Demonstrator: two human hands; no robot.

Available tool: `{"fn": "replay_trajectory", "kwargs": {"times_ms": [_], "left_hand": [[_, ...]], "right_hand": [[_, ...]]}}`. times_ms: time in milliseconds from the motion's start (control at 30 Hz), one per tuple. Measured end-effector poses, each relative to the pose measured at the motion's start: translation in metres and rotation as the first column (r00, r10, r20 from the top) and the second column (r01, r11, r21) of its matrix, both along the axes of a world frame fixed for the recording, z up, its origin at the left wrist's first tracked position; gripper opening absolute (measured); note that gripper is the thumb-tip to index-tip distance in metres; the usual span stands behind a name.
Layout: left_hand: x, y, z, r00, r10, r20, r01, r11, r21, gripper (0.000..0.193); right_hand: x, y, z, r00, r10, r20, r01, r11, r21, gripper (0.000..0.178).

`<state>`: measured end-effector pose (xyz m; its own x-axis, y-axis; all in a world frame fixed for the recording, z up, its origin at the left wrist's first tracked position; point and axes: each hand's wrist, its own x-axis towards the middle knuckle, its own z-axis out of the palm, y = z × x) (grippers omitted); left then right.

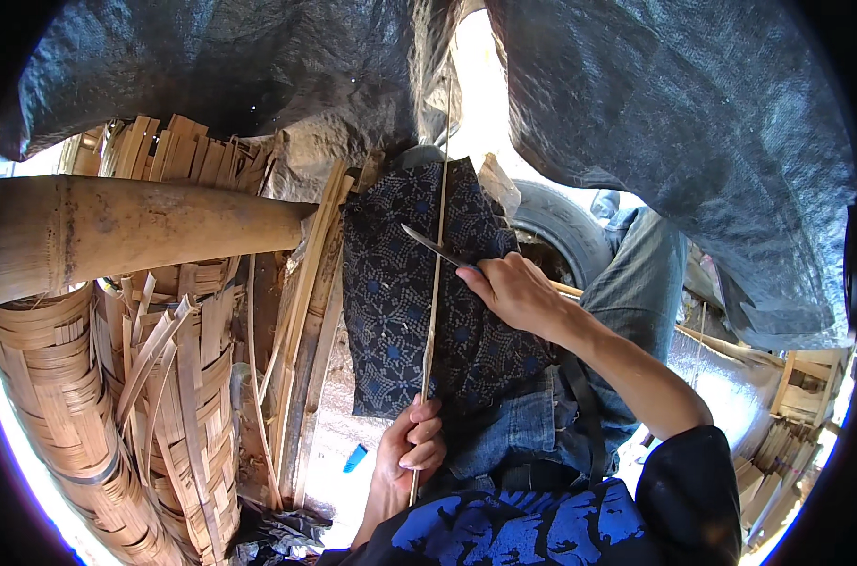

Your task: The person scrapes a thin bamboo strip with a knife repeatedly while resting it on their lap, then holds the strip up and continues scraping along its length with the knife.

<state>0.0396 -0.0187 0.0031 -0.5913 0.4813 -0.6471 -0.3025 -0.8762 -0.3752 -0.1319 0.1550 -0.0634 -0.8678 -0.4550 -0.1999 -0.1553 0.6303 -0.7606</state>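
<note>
A long, thin bamboo strip (435,311) runs lengthwise over a dark patterned cloth (391,283) spread across my lap. Near its lower end, my left hand (411,443) is closed around the strip. My right hand (518,292) grips a knife (427,241) whose handle is mostly hidden in my fingers. The blade points up and to the left, crossing the strip in its upper half; whether the edge touches it I cannot tell.
A thick bamboo pole (145,226) juts in from the left above woven bamboo baskets (46,406). Split bamboo pieces (301,283) lean beside the cloth. A tire (565,226) stands beyond my jeans-clad leg (646,274). Dark sheeting (674,123) hangs overhead. A small blue object (355,458) lies below.
</note>
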Motion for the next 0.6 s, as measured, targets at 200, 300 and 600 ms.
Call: {"fn": "replay_trajectory", "kwargs": {"times_ms": [200, 300, 600], "left_hand": [[0.017, -0.007, 0.01, 0.998, -0.052, 0.021, 0.052, 0.999, -0.002, 0.027], [0.027, -0.012, 0.014, 0.998, -0.066, 0.016, 0.066, 0.997, -0.029, 0.027], [0.051, -0.024, 0.025, 0.983, -0.179, -0.029, 0.175, 0.98, -0.091, 0.027]], "right_hand": [[-0.023, 0.002, -0.018, 0.981, 0.045, -0.187, -0.043, 0.999, 0.015, 0.049], [-0.039, -0.001, -0.029, 0.982, 0.086, -0.17, -0.087, 0.996, -0.002, 0.051], [-0.129, 0.025, -0.067, 0.907, -0.366, -0.206, 0.389, 0.918, 0.081, 0.055]]}}
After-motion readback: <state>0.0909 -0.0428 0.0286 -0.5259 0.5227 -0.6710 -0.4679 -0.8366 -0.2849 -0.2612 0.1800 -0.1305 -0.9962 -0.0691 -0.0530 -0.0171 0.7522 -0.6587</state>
